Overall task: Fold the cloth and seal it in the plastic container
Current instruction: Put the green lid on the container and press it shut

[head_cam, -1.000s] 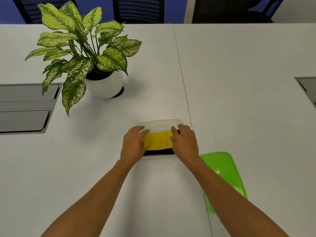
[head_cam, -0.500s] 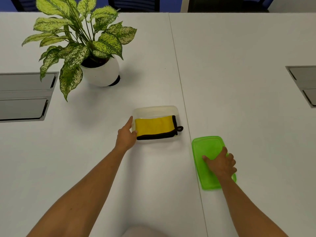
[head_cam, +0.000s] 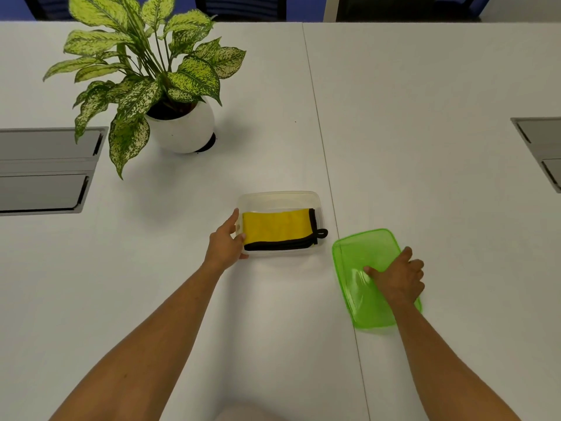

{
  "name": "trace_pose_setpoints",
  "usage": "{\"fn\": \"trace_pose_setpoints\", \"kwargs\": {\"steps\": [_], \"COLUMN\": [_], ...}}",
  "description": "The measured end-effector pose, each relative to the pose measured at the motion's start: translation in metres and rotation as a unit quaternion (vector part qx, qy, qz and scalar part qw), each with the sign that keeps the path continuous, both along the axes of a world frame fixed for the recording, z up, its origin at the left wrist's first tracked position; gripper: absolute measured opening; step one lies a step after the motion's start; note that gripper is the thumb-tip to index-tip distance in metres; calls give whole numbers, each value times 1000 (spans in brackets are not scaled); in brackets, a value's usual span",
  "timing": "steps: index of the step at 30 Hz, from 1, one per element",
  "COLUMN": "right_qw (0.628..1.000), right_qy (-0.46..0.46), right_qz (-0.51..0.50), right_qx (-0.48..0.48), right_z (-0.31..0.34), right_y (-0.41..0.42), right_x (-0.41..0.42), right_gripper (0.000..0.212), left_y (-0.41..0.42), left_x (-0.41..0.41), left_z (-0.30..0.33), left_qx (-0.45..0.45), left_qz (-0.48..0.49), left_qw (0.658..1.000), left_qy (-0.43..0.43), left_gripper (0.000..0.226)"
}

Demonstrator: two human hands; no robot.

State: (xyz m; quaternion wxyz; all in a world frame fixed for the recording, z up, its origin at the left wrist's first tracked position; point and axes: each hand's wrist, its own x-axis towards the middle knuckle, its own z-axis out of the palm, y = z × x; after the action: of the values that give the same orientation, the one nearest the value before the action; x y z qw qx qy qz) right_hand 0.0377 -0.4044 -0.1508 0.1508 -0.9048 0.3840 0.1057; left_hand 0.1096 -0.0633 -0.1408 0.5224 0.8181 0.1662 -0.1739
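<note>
Clear plastic container (head_cam: 280,199) sits mid-worktop (head_cam: 425,86), lid off. Folded yellow cloth (head_cam: 274,226) with black edging lies inside it, black loop (head_cam: 322,233) poking over the 3 o'clock rim. Left hand (head_cam: 224,243) at the container's 9 o'clock end, grip closed on that rim, thumb on the wall beside the cloth. Green lid (head_cam: 356,253) lies at the container's 4 o'clock, just beside it. Right hand (head_cam: 399,276) rests on the lid's 3 o'clock side, thumb pressed flat on top, fingers curled at the edge; a full grasp of it, cannot tell. Potted plant (head_cam: 145,77) at 10 o'clock, well apart.
</note>
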Motion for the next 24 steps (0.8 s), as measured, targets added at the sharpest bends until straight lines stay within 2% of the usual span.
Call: {"fn": "trace_pose_setpoints", "kwargs": {"steps": [3,5,7,10,12,15,18,21,24], "right_qw": [999,996,988,952,926,899,861,839,833], "right_qy": [-29,-65,-131,-254,-283,-264,-240,-200,-162], "right_qz": [26,54,84,172,248,349,443,495,513], "right_qx": [35,24,4,-16,-15,-3,-69,-105,-129], "right_z": [25,44,61,74,74,62,46,34,27], "right_y": [6,14,27,60,88,124,150,167,175], "right_x": [24,41,57,74,78,77,69,61,54], "right_gripper": [62,37,22,25,32,42,43,38,38], "left_y": [2,2,2,3,3,2,0,-2,-3], "left_x": [0,-1,-3,-4,-5,-6,-3,-1,-2], "left_z": [-1,0,0,1,0,-4,-7,-8,-8], "left_qx": [-4,-9,-14,-14,-26,-30,-55,-90,-122], "left_qz": [8,1,-14,-21,-19,-14,19,59,79], "left_qw": [1000,1000,1000,1000,999,999,998,994,989], "left_qy": [5,3,-4,2,7,8,18,28,37], "left_gripper": [64,62,60,58,58,58,56,55,56]}}
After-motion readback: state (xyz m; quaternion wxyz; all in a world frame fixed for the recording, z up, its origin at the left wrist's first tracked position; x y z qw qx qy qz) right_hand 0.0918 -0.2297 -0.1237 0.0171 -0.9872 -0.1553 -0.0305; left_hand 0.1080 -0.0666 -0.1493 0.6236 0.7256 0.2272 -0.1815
